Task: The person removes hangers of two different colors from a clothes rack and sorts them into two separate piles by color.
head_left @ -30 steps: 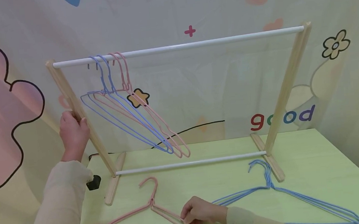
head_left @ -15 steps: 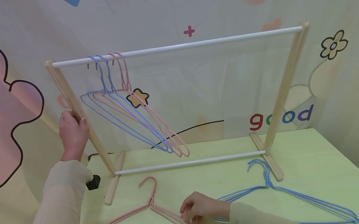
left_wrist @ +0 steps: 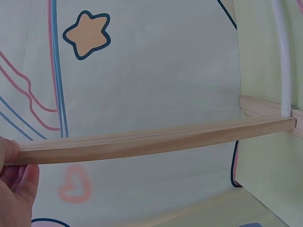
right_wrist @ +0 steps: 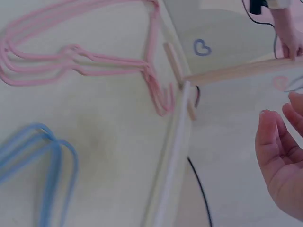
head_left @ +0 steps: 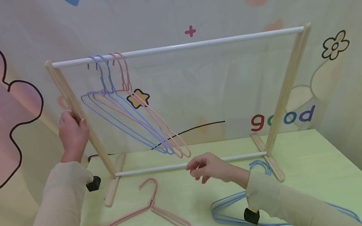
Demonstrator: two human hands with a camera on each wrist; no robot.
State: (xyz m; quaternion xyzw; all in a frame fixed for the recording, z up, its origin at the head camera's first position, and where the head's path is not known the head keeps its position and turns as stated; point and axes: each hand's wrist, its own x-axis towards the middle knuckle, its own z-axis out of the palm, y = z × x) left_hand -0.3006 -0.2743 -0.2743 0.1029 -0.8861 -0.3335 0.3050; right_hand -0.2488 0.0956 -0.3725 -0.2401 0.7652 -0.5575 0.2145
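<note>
Clothes rack [head_left: 191, 45], standing on the counter [head_left: 317, 172] across the middle of the frame, is gripped by the left post [head_left: 97, 144]. The left hand [head_left: 74, 134] is closed round this post about halfway up, thumb on one side and fingers on the other. The right hand [head_left: 210, 168] is empty: fingers loosely bent, thumb apart from them, raised above the counter near the frame's centre, in front of the lower rail [head_left: 160, 169].

Rack construction: two pale, squared wooden posts, wooden feet, a white top rail and a thinner white lower rail. Grain shows along the held post in the left wrist view. In the head view both posts lean outward toward the top.

On the left part of the top rail hang two blue hangers [head_left: 109, 78] and, just to their right, two pink hangers [head_left: 129, 85], slim and turned at an angle.

On the counter, lower left to centre, lies a pink stack [head_left: 152, 203], hook pointing left, with notched shoulders. At lower right lies a blue stack [head_left: 270, 225], partly covered by the right sleeve [head_left: 284, 201]; its count cannot be told.

Behind hangs a pale printed backdrop [head_left: 230, 82], "good" lettered at right.
</note>
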